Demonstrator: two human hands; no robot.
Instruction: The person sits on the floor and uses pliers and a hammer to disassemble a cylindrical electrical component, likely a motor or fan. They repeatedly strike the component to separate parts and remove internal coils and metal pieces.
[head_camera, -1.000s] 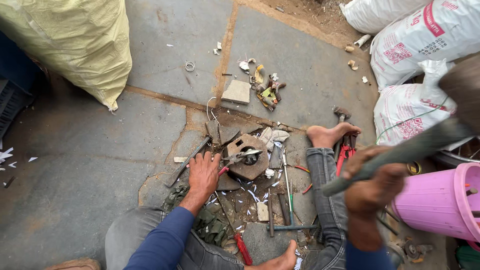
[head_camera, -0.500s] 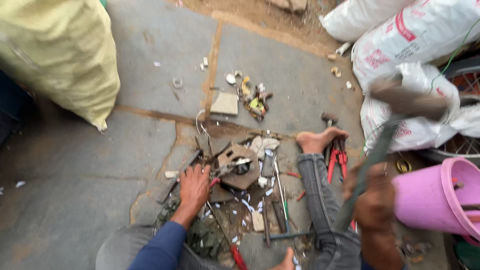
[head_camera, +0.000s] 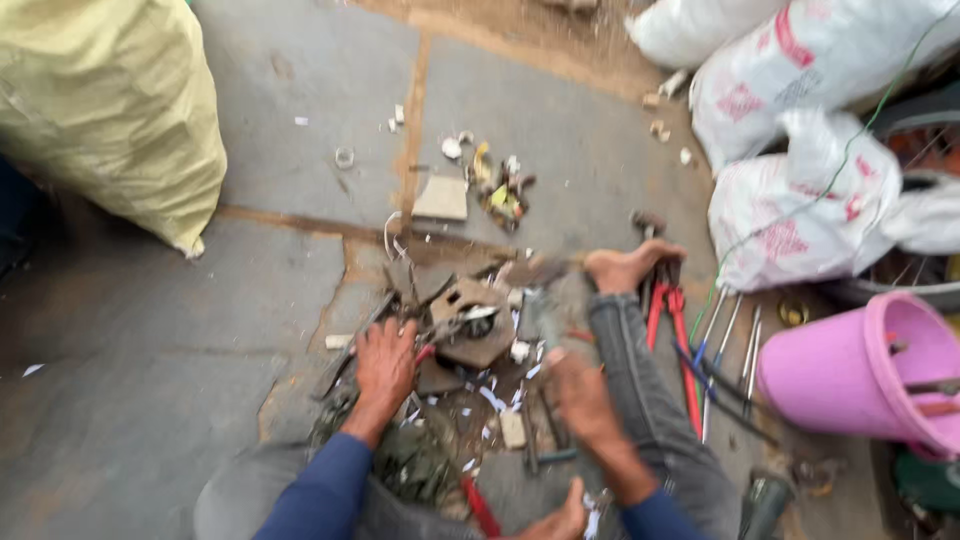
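I sit on a stone floor with a blocky brown scrap metal part (head_camera: 472, 322) in front of me. My left hand (head_camera: 385, 365) presses flat on dark metal strips just left of that part. My right hand (head_camera: 582, 397) is closed on a hammer (head_camera: 541, 312), which is motion-blurred and low, its head down at the right side of the scrap part. White chips (head_camera: 497, 397) lie scattered between my hands. My bare foot (head_camera: 625, 266) rests just right of the part.
A yellow sack (head_camera: 105, 110) stands at the far left, and white sacks (head_camera: 800, 130) are piled at the right. A pink bucket (head_camera: 860, 370) sits near my right leg. Red-handled cutters (head_camera: 668, 320), rods and a small debris pile (head_camera: 500, 190) lie around.
My right hand has swung the hammer from raised at the right down onto the scrap part. My left hand has stayed pressed on the metal. The view tilted slightly.
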